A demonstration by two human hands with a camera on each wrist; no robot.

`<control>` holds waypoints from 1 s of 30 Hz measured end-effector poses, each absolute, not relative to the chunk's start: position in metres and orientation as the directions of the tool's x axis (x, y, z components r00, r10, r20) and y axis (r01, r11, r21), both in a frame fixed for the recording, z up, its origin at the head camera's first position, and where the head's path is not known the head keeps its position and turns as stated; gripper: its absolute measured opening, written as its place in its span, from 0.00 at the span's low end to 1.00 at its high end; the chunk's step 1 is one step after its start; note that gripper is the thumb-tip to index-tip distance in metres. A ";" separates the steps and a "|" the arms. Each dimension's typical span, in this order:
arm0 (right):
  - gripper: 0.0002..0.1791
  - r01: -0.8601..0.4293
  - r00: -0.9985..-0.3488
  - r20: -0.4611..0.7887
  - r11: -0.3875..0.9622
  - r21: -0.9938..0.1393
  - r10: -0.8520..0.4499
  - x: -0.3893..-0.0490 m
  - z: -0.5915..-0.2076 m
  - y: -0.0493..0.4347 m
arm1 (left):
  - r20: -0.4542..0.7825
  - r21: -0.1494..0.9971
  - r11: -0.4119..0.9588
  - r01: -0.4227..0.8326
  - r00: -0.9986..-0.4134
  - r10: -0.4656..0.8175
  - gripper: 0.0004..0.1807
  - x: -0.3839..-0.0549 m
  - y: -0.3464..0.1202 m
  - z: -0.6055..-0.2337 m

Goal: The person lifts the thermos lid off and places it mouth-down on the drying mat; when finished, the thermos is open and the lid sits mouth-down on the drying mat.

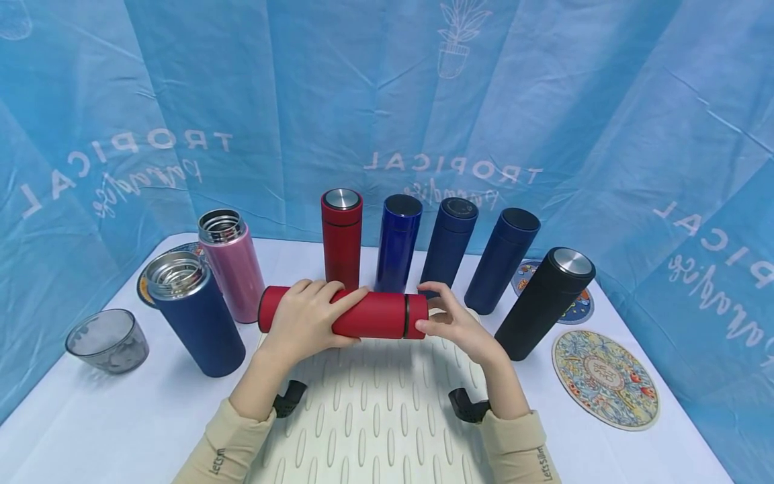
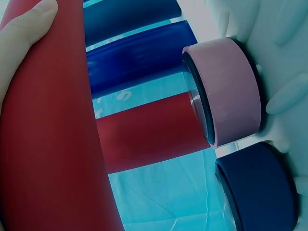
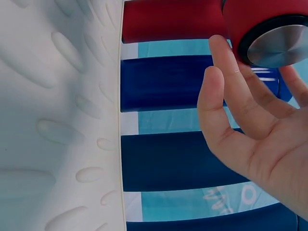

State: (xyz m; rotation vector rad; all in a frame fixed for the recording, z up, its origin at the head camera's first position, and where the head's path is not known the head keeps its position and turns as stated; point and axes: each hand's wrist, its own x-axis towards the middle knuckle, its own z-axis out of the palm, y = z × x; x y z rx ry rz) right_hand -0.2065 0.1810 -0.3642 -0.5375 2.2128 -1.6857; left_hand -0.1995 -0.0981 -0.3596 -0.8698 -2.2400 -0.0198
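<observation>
A red thermos bottle (image 1: 377, 314) with a black ring below its lid lies level above the white mat. My left hand (image 1: 311, 316) grips its body; in the left wrist view the bottle (image 2: 53, 125) fills the left side. At the lid end my right hand (image 1: 453, 323) is spread loosely. The right wrist view shows the right fingers (image 3: 231, 72) straight or slightly bent beside the lid's silver end (image 3: 279, 45), not clenched round it. A pink lid (image 2: 236, 91) and a navy lid (image 2: 260, 185) stand on the mat, hidden from the head view.
Open pink (image 1: 236, 275) and navy (image 1: 202, 329) flasks stand left, beside a grey glass bowl (image 1: 111, 343). Behind are red (image 1: 342, 242), blue (image 1: 398, 249) and two dark blue bottles (image 1: 447, 249). A black bottle (image 1: 538, 309) and a patterned round coaster (image 1: 605, 380) are right.
</observation>
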 end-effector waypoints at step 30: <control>0.28 -0.024 -0.893 -0.126 0.325 -0.945 -0.432 -0.209 -0.364 0.184 | 0.627 -0.229 0.769 0.596 -0.515 0.585 0.41 -0.199 -0.099 -0.358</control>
